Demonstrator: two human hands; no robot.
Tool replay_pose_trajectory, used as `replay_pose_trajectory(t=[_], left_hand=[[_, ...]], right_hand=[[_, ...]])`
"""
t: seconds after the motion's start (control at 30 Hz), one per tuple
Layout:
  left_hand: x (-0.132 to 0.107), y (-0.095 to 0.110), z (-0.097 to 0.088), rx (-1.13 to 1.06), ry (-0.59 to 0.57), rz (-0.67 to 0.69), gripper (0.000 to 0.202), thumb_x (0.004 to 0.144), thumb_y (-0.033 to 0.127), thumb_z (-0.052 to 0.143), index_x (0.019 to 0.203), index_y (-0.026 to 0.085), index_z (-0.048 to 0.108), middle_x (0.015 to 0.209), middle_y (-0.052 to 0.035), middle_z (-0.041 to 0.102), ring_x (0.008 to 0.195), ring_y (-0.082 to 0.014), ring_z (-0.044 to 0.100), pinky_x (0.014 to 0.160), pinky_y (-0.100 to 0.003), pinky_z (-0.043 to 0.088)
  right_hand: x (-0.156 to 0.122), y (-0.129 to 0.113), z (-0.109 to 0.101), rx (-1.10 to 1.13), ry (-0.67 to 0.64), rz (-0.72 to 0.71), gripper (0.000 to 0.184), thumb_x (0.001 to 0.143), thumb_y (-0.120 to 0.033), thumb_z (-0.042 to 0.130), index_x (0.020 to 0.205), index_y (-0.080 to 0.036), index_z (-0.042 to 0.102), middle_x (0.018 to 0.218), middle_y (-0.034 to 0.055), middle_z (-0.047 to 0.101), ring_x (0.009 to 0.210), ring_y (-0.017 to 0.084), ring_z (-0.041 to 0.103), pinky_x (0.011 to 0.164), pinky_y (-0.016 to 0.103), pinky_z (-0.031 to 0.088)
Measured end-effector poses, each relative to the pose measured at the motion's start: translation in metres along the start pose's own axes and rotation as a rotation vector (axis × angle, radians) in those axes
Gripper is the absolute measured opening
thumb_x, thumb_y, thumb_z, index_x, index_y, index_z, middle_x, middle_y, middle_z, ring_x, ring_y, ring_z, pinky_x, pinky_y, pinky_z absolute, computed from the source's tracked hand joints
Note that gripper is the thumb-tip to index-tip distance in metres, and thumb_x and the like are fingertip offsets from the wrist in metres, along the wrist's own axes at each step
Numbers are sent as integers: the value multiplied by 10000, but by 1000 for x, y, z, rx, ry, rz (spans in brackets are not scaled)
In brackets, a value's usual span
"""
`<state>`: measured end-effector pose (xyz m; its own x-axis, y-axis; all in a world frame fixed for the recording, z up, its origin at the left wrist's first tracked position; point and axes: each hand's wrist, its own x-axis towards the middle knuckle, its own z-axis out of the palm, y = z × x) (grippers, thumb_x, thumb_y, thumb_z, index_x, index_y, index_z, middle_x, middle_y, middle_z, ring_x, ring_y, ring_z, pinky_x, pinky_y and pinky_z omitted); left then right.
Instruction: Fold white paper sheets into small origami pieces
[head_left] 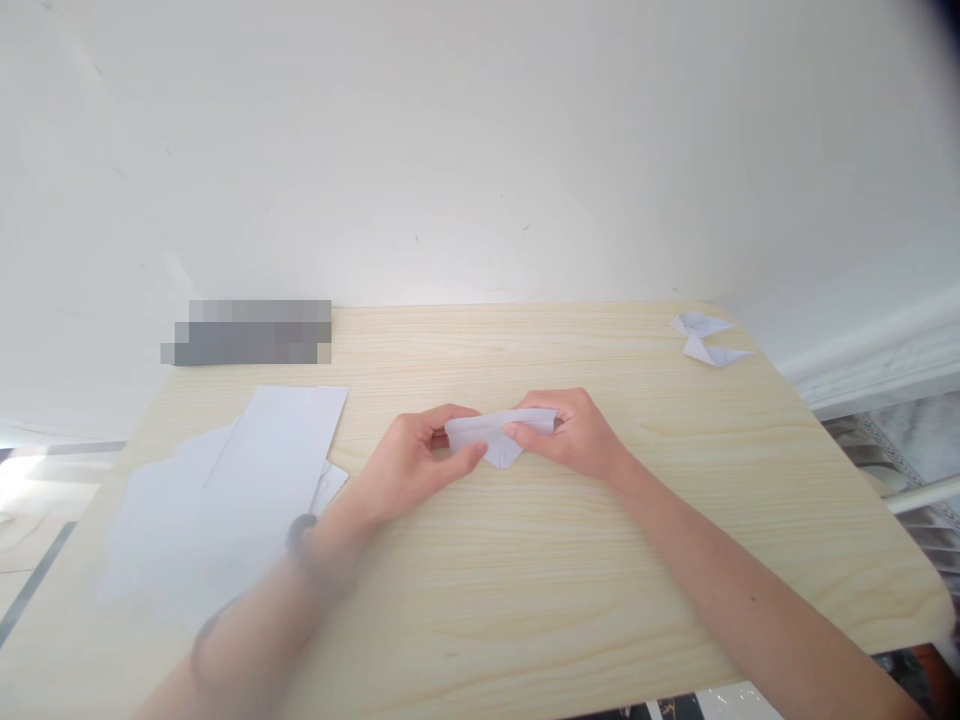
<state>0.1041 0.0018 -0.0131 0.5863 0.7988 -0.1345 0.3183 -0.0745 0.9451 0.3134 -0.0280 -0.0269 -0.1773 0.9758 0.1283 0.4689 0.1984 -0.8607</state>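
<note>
A small folded piece of white paper (496, 436) is held just above the middle of a light wooden table (570, 580). My left hand (412, 465) pinches its left end between thumb and fingers. My right hand (574, 432) pinches its right end, with the thumb on top of the fold. Both hands are closed on the paper, and its lower point hangs between them.
Several loose white sheets (225, 490) lie overlapping on the table's left side. Two small folded paper shapes (705, 338) sit at the far right corner. A blurred grey strip (247, 333) lies at the back left edge. A white wall rises behind the table.
</note>
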Motion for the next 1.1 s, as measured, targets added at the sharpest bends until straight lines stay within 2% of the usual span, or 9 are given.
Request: replay_pose_trajectory(t=[0.1,0.3,0.37,0.53,0.7,0.93,1.1], left_hand=[[0,2,3,84,28,-16,251,765,400,572,869,193,671,743,-1,669,622,-135,561,530,-214,397],[-1,1,5,100,89,-34,252,762,413,584,804,192,698,702,10,679,604,-126,554,516,-204,383],[0,0,5,98,97,-41,244,760,407,589,792,192,699,693,11,679,605,-126,560,519,-203,387],[1,0,-1,50,98,-61,266,738,414,609,780,164,689,742,-19,688,661,-160,598,557,-221,431],[2,0,-5,37,59,-86,264,733,414,620,756,159,680,721,-24,679,650,-158,597,542,-219,431],[4,-2,-9,-34,29,-124,255,715,404,644,748,152,669,701,-20,666,648,-154,599,541,-218,433],[4,-3,-15,-62,64,-120,247,700,398,655,728,153,669,681,-18,663,631,-149,599,536,-218,439]], right_hand=[[-2,-5,7,-7,3,-44,129,728,-267,613,665,-155,614,587,-16,559,516,75,468,464,190,333],[-4,-8,15,-9,16,-45,104,728,-254,602,689,-159,621,617,-12,583,533,78,489,474,187,349],[-3,-6,14,-27,8,-47,91,713,-239,605,671,-158,611,611,-16,568,537,77,478,473,189,340],[-1,1,4,-71,-87,-11,271,732,-270,562,508,-155,463,501,-45,394,457,54,322,419,206,242],[1,3,-7,-82,-187,-79,264,741,-204,503,489,-161,436,504,-39,377,484,65,333,441,208,256],[3,5,-20,-43,-324,-59,230,750,-174,473,562,-156,604,560,-17,549,511,75,442,456,195,313],[3,5,-29,74,-355,-16,208,737,-124,452,639,-153,633,638,5,618,569,96,526,538,216,402]])
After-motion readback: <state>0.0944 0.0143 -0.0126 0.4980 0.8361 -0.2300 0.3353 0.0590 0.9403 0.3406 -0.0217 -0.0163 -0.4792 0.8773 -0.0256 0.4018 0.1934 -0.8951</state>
